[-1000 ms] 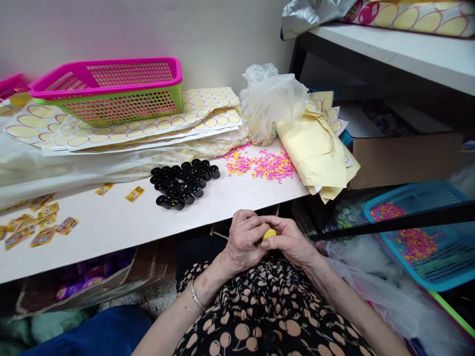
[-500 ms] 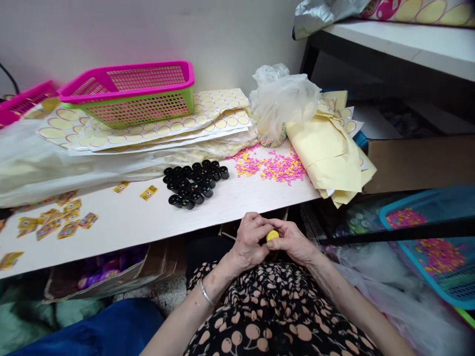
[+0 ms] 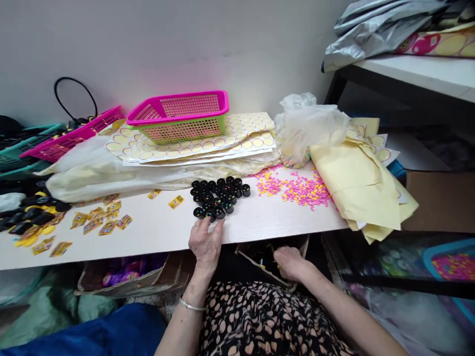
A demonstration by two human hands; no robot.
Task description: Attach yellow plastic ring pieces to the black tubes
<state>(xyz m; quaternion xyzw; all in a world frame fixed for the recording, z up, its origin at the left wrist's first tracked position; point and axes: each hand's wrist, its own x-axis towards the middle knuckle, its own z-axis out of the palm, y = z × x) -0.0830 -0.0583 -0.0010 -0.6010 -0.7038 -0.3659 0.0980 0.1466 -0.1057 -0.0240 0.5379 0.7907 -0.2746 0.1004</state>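
Observation:
On the table edge, my left hand (image 3: pixel 205 242) has its thumb and fingers on either side of a small black cup (image 3: pixel 210 215) at the front of a cluster of such cups (image 3: pixel 218 195). Several of these cups show coloured bits inside. Below the table edge, my right hand (image 3: pixel 291 262) reaches into a cardboard box (image 3: pixel 302 249) holding dark and yellow pieces. Its fingertips are partly hidden, and I cannot make out whether they hold anything.
Pink and yellow beads (image 3: pixel 304 190) lie right of the cups, beside a plastic bag (image 3: pixel 311 123) and folded yellow paper (image 3: pixel 356 183). Small yellow printed packets (image 3: pixel 107 227) lie left. A pink-green basket (image 3: pixel 181 118) stands on sticker sheets (image 3: pixel 248 143) behind.
My hands have parted. The left moved to the black cups, while the right went down into the box. The yellow cap between them is gone from view. The camera view has turned left.

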